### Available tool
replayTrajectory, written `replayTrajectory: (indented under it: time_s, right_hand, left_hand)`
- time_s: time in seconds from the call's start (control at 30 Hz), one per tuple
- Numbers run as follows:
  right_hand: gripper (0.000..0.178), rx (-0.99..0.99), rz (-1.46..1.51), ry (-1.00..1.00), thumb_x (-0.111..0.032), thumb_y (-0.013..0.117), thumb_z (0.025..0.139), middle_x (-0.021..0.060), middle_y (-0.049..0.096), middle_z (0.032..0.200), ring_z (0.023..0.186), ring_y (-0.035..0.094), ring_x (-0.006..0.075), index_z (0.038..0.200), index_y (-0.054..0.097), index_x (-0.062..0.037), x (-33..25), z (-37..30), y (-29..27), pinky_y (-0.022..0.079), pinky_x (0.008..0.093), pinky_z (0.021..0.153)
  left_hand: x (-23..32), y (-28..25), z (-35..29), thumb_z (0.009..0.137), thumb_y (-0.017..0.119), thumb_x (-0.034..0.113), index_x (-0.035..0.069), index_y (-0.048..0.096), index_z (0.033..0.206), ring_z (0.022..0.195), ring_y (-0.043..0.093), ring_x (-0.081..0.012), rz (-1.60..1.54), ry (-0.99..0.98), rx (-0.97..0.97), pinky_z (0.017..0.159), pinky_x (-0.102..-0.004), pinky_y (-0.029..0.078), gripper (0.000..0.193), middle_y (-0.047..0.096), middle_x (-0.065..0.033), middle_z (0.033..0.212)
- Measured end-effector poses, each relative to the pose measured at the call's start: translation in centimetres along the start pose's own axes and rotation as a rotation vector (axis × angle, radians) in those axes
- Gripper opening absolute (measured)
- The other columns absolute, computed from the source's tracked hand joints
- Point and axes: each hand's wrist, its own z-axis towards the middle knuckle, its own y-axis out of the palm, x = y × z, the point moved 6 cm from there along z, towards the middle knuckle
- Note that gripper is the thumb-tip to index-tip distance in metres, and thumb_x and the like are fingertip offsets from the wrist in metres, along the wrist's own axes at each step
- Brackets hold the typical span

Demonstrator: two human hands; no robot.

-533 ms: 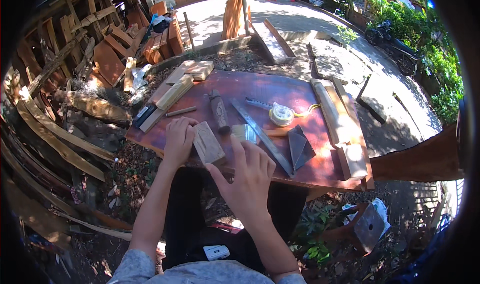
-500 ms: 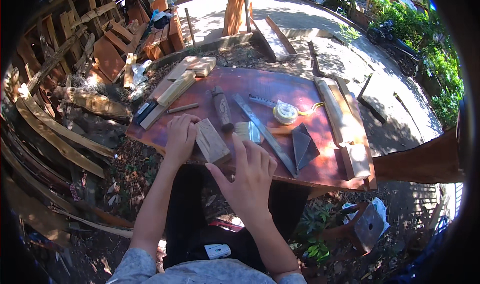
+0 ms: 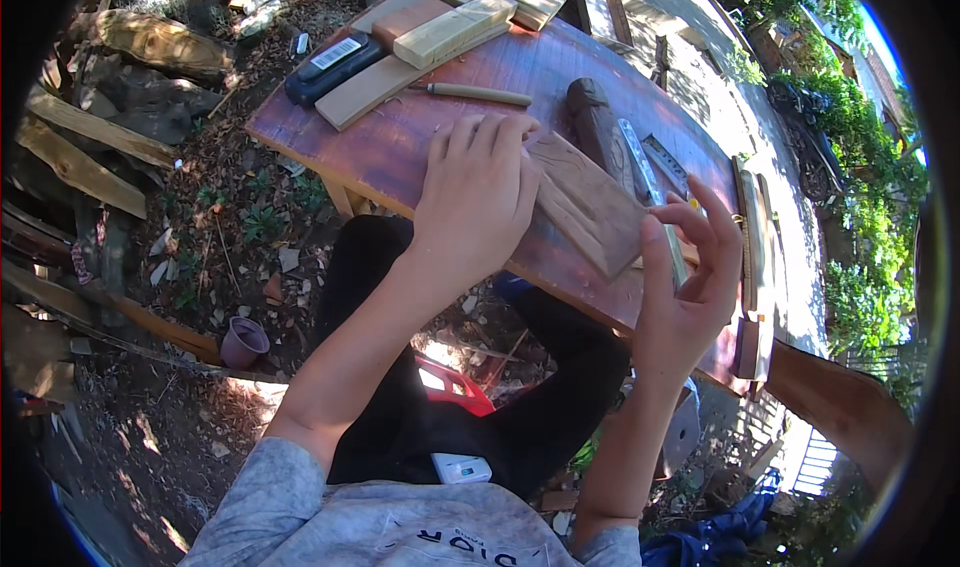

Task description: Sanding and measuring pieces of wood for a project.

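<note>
A flat grey-brown wooden block (image 3: 590, 207) with grooves on its face is tilted up over the near table edge. My left hand (image 3: 480, 187) is closed round its left end, fingers over the top. At the block's right corner, the thumb and forefinger of my right hand (image 3: 695, 252) come together in a pinch, other fingers curled and raised. Just beyond the block lies a dark brown wooden piece (image 3: 597, 127) with a rounded end. A metal ruler (image 3: 637, 157) is partly hidden behind my right hand. Left of these rests a thin round stick (image 3: 480, 94).
Stacked wooden pieces (image 3: 455, 32) and a black case with a white label (image 3: 335, 65) occupy the table's far left. Wooden lengths (image 3: 752, 237) line its right edge. A small pot (image 3: 243, 342) stands on the littered ground, and a red plastic object (image 3: 455, 387) shows between my legs.
The view has shifted left and closer. The block is raised and tilted in my left hand. My right hand, spread apart from it before, has come to its right corner with thumb and forefinger closed.
</note>
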Motion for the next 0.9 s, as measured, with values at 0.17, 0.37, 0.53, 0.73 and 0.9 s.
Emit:
replayTrajectory:
  time_s: [0.17, 0.37, 0.53, 0.73, 0.9]
  right_hand:
    - [0.048, -0.169, -0.136, -0.066, -0.011, 0.079, 0.100, 0.0156, 0.074, 0.125, 0.119, 0.069, 0.0243, 0.145, 0.066, -0.0038, -1.3, 1.1, 3.7, 0.050, 0.0407, 0.108]
    - [0.094, -0.207, -0.622, -0.027, -0.040, 0.097, 0.081, 0.0139, 0.068, 0.124, 0.121, 0.064, 0.0331, 0.158, 0.055, -0.0080, -3.6, -3.0, 3.0, 0.044, 0.0502, 0.110]
    - [0.101, -0.263, -0.606, 0.222, -0.028, 0.099, 0.080, 0.0136, 0.067, 0.131, 0.119, 0.065, 0.0325, 0.164, 0.048, -0.0086, -1.4, -4.6, 2.6, 0.048, 0.0477, 0.107]
    - [0.074, 0.039, -0.029, 0.117, -0.014, 0.081, 0.098, 0.0158, 0.069, 0.133, 0.125, 0.067, 0.0236, 0.164, 0.050, -0.0068, -3.9, -0.1, -0.4, 0.051, 0.0390, 0.110]
    - [0.060, 0.200, -0.186, -0.117, -0.025, 0.072, 0.105, 0.0175, 0.062, 0.154, 0.136, 0.063, 0.0247, 0.160, 0.056, -0.0051, -7.0, 3.3, -4.3, 0.047, 0.0373, 0.117]
  left_hand:
    - [0.2, 0.2, -0.5, 0.104, 0.058, 0.018, 0.005, 0.066, 0.129, 0.128, 0.058, -0.0351, 0.039, 0.043, -0.053, 0.118, -0.0537, 0.038, 0.030, 0.068, -0.0148, 0.126]
    - [0.3, 0.4, -0.4, 0.102, 0.063, 0.021, 0.004, 0.067, 0.126, 0.127, 0.058, -0.0339, 0.038, 0.031, -0.055, 0.117, -0.0530, 0.039, 0.030, 0.068, -0.0136, 0.123]
    - [0.3, 0.6, 0.0, 0.103, 0.062, 0.020, 0.004, 0.068, 0.125, 0.125, 0.060, -0.0340, 0.013, 0.032, -0.046, 0.115, -0.0525, 0.040, 0.027, 0.069, -0.0132, 0.121]
    - [-0.3, 0.5, -0.4, 0.108, 0.058, 0.017, 0.006, 0.067, 0.125, 0.122, 0.061, -0.0338, 0.031, 0.020, 0.022, 0.114, -0.0517, 0.041, 0.023, 0.070, -0.0124, 0.120]
    - [0.1, 0.9, -0.3, 0.107, 0.058, 0.016, 0.007, 0.067, 0.126, 0.121, 0.061, -0.0333, 0.058, 0.033, 0.028, 0.114, -0.0514, 0.042, 0.023, 0.070, -0.0112, 0.119]
